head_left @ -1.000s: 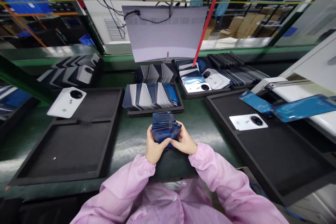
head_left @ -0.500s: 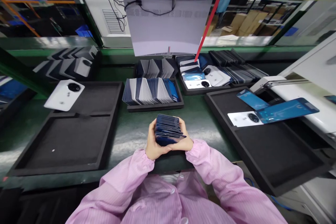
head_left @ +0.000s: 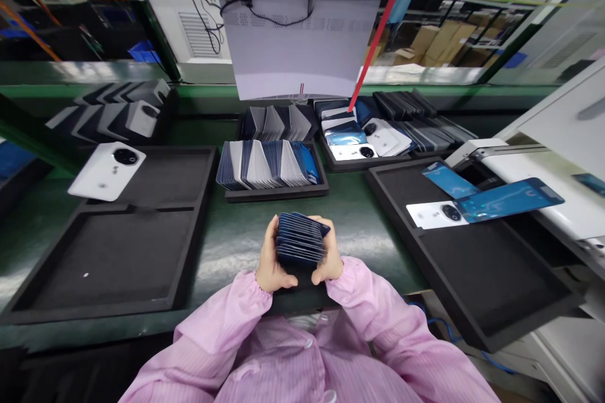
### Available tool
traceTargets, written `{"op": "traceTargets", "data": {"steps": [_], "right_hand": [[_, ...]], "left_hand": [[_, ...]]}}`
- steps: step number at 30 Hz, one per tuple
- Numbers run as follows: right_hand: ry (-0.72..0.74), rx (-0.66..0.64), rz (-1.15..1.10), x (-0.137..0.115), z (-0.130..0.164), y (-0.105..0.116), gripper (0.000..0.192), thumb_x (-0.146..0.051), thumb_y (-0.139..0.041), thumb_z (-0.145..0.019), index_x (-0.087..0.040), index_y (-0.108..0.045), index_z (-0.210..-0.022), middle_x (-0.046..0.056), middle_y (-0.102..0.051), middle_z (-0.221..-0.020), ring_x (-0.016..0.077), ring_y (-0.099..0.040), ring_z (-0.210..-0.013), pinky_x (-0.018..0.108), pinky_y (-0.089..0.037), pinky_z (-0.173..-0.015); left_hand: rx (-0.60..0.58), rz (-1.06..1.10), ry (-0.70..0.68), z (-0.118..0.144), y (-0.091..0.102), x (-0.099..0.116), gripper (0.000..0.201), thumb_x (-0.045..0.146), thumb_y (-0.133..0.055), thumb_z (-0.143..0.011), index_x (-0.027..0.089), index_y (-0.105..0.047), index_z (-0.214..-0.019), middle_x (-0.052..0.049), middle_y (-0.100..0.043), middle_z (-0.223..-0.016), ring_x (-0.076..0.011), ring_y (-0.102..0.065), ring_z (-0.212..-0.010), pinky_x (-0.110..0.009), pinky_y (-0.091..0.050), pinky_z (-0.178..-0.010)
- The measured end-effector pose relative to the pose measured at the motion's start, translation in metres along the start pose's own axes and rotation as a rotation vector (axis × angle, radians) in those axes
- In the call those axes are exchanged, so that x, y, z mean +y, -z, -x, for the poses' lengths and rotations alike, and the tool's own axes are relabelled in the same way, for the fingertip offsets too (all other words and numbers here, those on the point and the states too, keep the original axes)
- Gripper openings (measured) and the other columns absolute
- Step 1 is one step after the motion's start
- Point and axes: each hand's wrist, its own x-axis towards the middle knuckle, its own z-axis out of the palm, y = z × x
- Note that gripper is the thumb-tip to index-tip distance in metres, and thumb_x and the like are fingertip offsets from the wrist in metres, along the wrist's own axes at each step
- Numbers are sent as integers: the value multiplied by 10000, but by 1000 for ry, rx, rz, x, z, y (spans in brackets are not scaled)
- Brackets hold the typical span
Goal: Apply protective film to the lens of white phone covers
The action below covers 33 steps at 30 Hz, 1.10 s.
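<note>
Between my two hands is a stack of dark blue phone back panels (head_left: 300, 239), seen edge-on, with a few at the far side standing out of line. My left hand (head_left: 274, 264) grips the stack's left side, thumb toward me. On the right side, my right hand (head_left: 331, 257) is wrapped round it, thumb also at the near side. Beyond the hands stands a black foam tray (head_left: 278, 195) filled with blue and white panels (head_left: 271, 165) set on edge in fanned groups.
At left lies a large black tray (head_left: 137, 258) with a white phone back (head_left: 108, 171) on its edge. A similar tray (head_left: 496, 277) at right holds a white panel (head_left: 435, 215) and blue film-like pieces (head_left: 510, 200). More loaded trays and a monitor's back (head_left: 297, 44) stand behind.
The stack has tilted between my hands, so its panel edges now face me more. My thumbs have drawn apart at its near side. The view has shifted slightly.
</note>
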Motion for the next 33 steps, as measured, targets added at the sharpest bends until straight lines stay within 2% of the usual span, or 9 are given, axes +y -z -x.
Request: {"op": "traceTargets", "data": {"steps": [6,10,13,17,20,24,27,30,33], "right_hand": [[93,-27,89,6,1,0,934,-762,-744,-427,-266,-383,-1133,79,-449,-1126,293,-512,-1119,482,-414,-989],[31,-268,324,8,7,11,837,-582,-813,-528,-232,-429,-1184,95,-537,-1119,266,-571,-1052,416,-479,-914],[-51,-404,627,12,13,13,534,-381,-757,-682,-205,-527,-1131,89,-642,-1047,243,-630,-993,369,-513,-879],[-139,-304,847,12,12,3,188,-246,-599,-807,-193,-590,-988,70,-697,-914,222,-675,-881,335,-537,-799],[-199,-222,961,6,-2,-12,198,-233,-547,-834,-171,-568,-1021,84,-692,-919,222,-677,-834,323,-535,-740],[-237,-221,1103,-7,-18,-41,216,-164,-545,-785,-131,-580,-995,121,-664,-905,245,-653,-803,360,-525,-741],[-212,-266,1183,-27,-22,-55,285,-118,-533,-776,-78,-578,-1055,194,-634,-996,289,-613,-920,422,-511,-810],[-90,-421,1041,-51,-33,-43,422,-257,-665,-741,-126,-563,-1129,184,-581,-1171,301,-549,-1063,449,-490,-888],[-173,-221,668,-59,-53,-13,506,-365,-757,-656,-218,-571,-1104,101,-576,-1165,247,-560,-1060,388,-499,-849]], "left_hand": [[42,-47,-79,1,6,-9,1128,739,-699,-530,216,-291,-1443,-180,-485,-1364,-377,-479,-1259,-540,-345,-1068],[46,-92,-86,3,8,-8,1007,711,-682,-596,222,-338,-1406,-157,-572,-1237,-327,-570,-1139,-507,-423,-995],[112,-141,16,4,8,-9,996,729,-705,-530,217,-421,-1336,-145,-594,-1173,-312,-601,-1061,-486,-454,-953],[265,-130,80,0,3,-9,1029,708,-739,-499,202,-406,-1330,-163,-533,-1252,-320,-548,-1163,-454,-412,-1012],[318,-59,150,-5,-3,-6,1135,590,-822,-480,217,-280,-1405,-179,-424,-1392,-324,-443,-1299,-442,-351,-1074],[304,-40,327,-14,-5,2,887,411,-864,-493,181,-483,-1260,-153,-516,-1334,-314,-460,-1291,-433,-304,-1112],[387,159,445,-25,2,13,569,386,-765,-643,163,-591,-1136,-106,-645,-1152,-266,-586,-1133,-407,-373,-1058],[375,472,591,-39,14,29,449,367,-688,-677,140,-640,-1061,-82,-701,-987,-233,-649,-955,-378,-455,-949],[162,816,673,-47,18,43,502,379,-645,-631,141,-635,-1073,-81,-693,-972,-220,-644,-860,-375,-510,-821]]}}
